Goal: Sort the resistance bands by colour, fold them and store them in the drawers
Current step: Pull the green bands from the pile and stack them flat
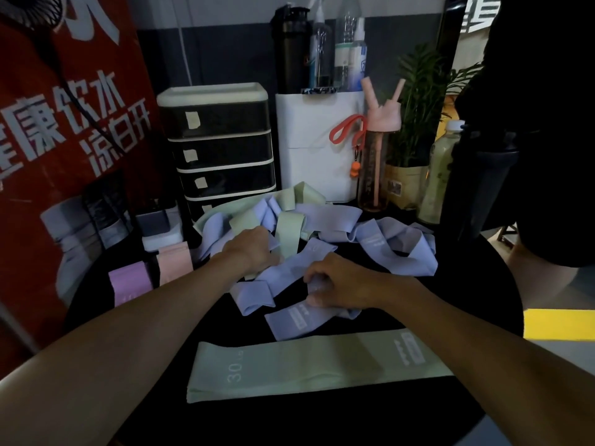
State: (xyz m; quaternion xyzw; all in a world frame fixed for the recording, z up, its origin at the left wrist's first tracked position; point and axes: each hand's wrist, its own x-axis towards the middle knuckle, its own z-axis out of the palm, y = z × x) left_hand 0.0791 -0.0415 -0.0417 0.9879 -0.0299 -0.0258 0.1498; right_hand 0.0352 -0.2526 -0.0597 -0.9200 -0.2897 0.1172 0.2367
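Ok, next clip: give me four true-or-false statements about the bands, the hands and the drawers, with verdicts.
1. A green band marked 30 lies flat on the table nearest the camera. True.
2. The drawer unit has a drawer pulled out. False: every drawer in view is shut.
3. The right hand grips a lavender band. True.
4. The left hand holds the pink bottle. False: it rests in the pile of bands; the bottle stands behind, untouched.

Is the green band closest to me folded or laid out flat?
Flat: the green band lies full length on the table, 30 mark at one end, label at the other.
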